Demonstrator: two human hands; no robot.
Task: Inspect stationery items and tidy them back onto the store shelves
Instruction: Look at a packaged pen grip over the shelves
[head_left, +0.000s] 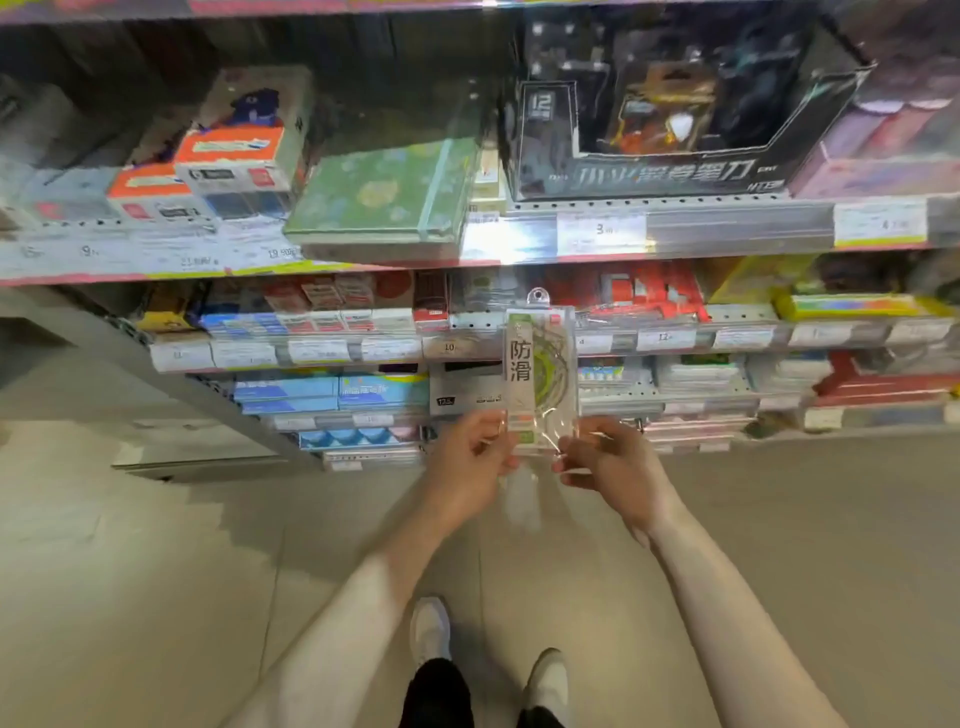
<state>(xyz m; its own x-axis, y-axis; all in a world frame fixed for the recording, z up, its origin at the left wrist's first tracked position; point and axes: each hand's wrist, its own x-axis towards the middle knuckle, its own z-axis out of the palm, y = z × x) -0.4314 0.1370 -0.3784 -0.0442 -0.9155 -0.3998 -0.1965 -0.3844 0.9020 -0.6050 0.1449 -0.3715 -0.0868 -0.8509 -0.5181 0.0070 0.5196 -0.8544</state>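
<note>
Pinching packet (540, 371) bottom between both hands' fingers (493, 441)

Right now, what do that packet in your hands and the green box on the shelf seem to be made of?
The packet, held upright by the left hand and right hand, looks like clear glossy plastic film: it glints and the shelves show through, with a printed card insert inside. The green box looks like patterned card or tin with a soft sheen; the blur leaves that open.

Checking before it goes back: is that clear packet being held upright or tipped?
Upright: the clear packet has its hang tab on top, and the left hand and right hand pinch its bottom corners.
</note>
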